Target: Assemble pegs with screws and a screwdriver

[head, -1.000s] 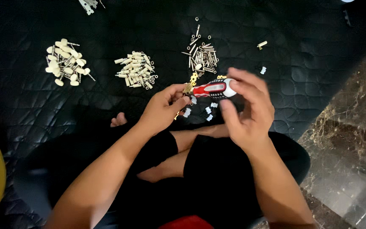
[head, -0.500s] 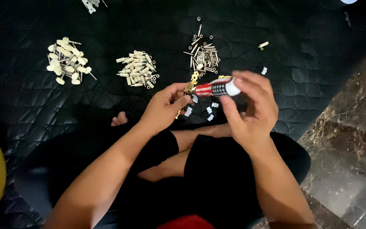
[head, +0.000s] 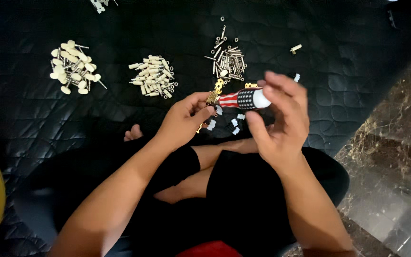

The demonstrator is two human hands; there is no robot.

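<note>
A person seated cross-legged on a black quilted mat (head: 120, 109) works over small hardware parts, seen from a head-worn camera looking down. The right hand (head: 279, 121) holds a short screwdriver (head: 243, 99) with a handle patterned in red and white stripes and white stars on dark blue, fingers curled loosely around the rounded white butt of the handle and thumb raised below it. The left hand (head: 184, 119) pinches a small gold-coloured metal fitting (head: 213, 93) between thumb and forefinger, the other fingers folded in; the tip of the screwdriver meets this fitting, both held just above the mat in front of the person's knees. A few tiny white pieces (head: 236, 124) lie on the mat beneath the hands. Farther out, three sorted piles sit well apart: cream round-headed knobs with thin pins (head: 72, 67) at the left, cream cylindrical pegs with metal ends (head: 152, 76) in the middle, and small metal screws and washers (head: 227, 56) nearest the gold fitting. A single cream piece (head: 296, 48) lies alone to the right. A marble-patterned floor (head: 396, 157) borders the mat at the right edge.
</note>
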